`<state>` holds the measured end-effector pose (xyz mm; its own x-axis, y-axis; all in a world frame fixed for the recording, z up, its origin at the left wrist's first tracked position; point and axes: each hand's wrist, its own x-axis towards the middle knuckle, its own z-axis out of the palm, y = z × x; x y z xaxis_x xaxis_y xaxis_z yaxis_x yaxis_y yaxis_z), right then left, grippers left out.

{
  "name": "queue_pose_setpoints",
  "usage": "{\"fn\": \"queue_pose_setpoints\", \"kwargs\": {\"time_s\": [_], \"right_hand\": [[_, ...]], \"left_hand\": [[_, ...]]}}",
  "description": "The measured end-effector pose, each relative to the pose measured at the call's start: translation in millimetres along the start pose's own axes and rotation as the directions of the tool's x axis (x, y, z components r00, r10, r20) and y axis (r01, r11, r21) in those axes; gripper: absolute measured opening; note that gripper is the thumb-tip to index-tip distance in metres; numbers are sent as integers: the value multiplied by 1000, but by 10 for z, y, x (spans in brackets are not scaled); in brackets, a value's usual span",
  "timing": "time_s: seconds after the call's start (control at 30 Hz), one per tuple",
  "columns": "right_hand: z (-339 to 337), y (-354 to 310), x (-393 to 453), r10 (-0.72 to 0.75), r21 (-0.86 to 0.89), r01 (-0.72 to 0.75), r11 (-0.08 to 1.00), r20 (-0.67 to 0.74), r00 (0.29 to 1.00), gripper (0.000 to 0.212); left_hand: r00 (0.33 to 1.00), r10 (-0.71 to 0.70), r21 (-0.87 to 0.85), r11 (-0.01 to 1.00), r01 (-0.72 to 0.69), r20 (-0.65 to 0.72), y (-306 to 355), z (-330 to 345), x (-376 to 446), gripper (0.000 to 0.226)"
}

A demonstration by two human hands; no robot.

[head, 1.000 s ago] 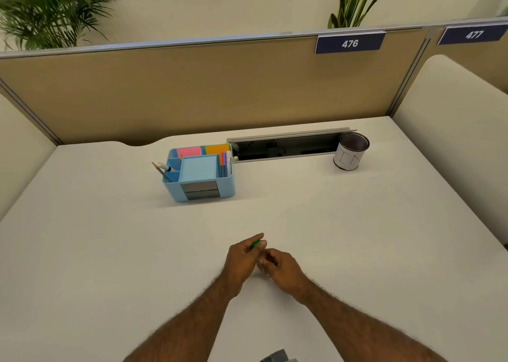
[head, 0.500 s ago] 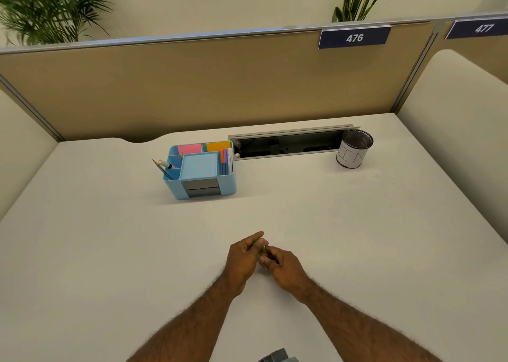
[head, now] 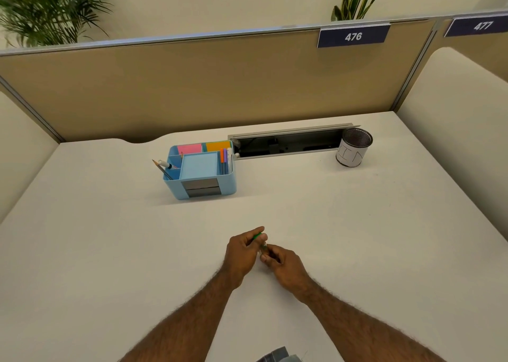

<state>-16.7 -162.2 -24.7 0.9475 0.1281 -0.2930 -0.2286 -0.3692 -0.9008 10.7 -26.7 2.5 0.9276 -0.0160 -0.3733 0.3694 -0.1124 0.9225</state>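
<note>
Pen (head: 257,236), prob., btwn L hand (head: 242,254), R hand (head: 284,265).

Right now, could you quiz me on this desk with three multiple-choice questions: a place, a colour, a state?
1. Where is the mesh cup, relative to the blue organiser? A) left of it B) right of it C) inside it
2. The visible part of the pen is A) red B) green C) black
3. The left hand and right hand A) both grip the pen B) lie flat C) hang idle
1 B: it stands apart on that side. 2 B: green shows by the left thumb. 3 A: both hands' fingers curl round it.
</note>
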Motion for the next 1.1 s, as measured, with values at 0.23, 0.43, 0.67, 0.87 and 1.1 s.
{"fn": "queue_pose_setpoints", "kwargs": {"time_s": [0.23,0.43,0.67,0.87,1.1], "right_hand": [[-23,-47,-6,10,66,-10,998,4,1000,25],[-96,-52,20,36,111,-37,993,11,999,30],[-283,-45,113,72,141,-63,988,-57,996,35],[-734,-303,363,7,311,79,947,-265,964,26],[-1581,-601,899,-9,203,153,967,-575,818,41]], "left_hand": [[979,-195,-395,895,205,67,70,-14,24,31],[934,-343,-483,805,345,95,47,-64,175,32],[892,-451,-484,773,410,35,-29,-113,342,32],[889,-459,-479,778,406,9,27,-134,446,28],[895,-447,-471,788,397,7,42,-101,542,33]]}}
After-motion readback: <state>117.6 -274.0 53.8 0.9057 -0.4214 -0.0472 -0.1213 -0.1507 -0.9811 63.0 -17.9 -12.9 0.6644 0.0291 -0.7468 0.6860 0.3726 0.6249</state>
